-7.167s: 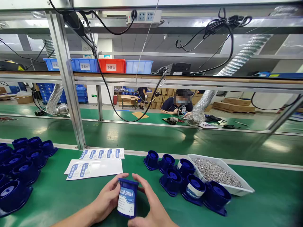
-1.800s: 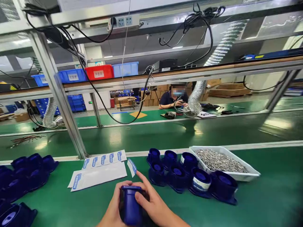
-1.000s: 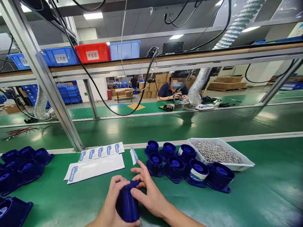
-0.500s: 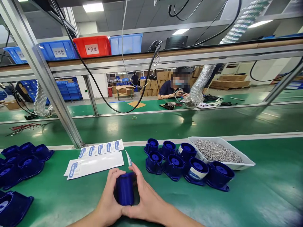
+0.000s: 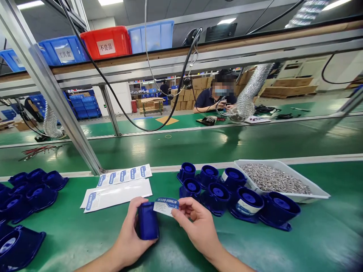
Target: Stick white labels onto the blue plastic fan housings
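My left hand is wrapped round a dark blue plastic part lying on its side low in the middle of the view. My right hand pinches a white and blue label by its right end, and the label's left end touches the top of the part. Two label sheets lie on the green mat just beyond my left hand. A cluster of the same blue parts stands right of my hands, some of them wearing white labels.
More blue parts are piled at the left edge. A white tray of small metal pieces sits at the right. A slanted metal post rises behind the sheets. Beyond the conveyor belt another person sits working.
My right hand has come off the blue part and now holds the label flat against its top. The camera has tilted down a little.
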The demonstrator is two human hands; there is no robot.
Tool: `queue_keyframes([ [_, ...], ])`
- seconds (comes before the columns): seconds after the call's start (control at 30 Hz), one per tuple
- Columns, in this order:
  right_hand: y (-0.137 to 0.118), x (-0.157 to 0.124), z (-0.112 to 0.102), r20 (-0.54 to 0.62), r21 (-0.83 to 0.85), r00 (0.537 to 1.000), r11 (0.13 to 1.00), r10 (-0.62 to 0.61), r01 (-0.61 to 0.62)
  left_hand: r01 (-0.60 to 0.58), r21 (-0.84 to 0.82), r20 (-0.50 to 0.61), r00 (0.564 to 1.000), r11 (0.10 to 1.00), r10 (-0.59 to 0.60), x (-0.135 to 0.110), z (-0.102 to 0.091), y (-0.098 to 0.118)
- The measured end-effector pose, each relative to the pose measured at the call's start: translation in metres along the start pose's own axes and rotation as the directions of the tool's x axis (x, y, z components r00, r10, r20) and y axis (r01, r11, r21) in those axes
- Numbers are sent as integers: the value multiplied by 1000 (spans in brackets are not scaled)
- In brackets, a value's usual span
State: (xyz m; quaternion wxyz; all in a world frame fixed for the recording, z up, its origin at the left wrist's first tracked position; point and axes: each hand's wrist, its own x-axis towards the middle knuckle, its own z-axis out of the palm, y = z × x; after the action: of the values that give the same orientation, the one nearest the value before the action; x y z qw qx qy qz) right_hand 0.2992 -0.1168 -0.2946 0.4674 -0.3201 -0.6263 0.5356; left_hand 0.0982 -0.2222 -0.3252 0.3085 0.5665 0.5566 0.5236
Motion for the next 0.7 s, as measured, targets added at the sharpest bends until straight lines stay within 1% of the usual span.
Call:
queue_keyframes([
  [0.07,-2,1,2,22,70,990,987,142,-143,-28,43,-16,999,999,29,0,0,0],
  [0.13,-5,1,4,53,102,969,964,240,-244,-50,71,-32,998,996,53,0,0,0],
  [0.2,-8,2,6,66,102,952,947,299,-304,-49,77,-42,998,996,52,0,0,0],
  [0.3,-9,0,7,72,86,940,937,334,-340,-41,75,-42,998,996,45,0,0,0],
  [0.37,-8,-2,6,88,63,937,937,337,-343,-52,81,-34,998,995,55,0,0,1],
  [0.43,-5,-5,6,100,40,944,947,313,-318,-72,90,-21,997,993,74,-1,0,2],
  [0.6,-4,-14,7,119,-76,977,983,175,-167,-108,75,4,994,991,108,-3,1,7],
  [0.7,-5,-17,9,142,-109,980,986,142,-127,-99,77,14,995,992,98,-3,2,9],
])
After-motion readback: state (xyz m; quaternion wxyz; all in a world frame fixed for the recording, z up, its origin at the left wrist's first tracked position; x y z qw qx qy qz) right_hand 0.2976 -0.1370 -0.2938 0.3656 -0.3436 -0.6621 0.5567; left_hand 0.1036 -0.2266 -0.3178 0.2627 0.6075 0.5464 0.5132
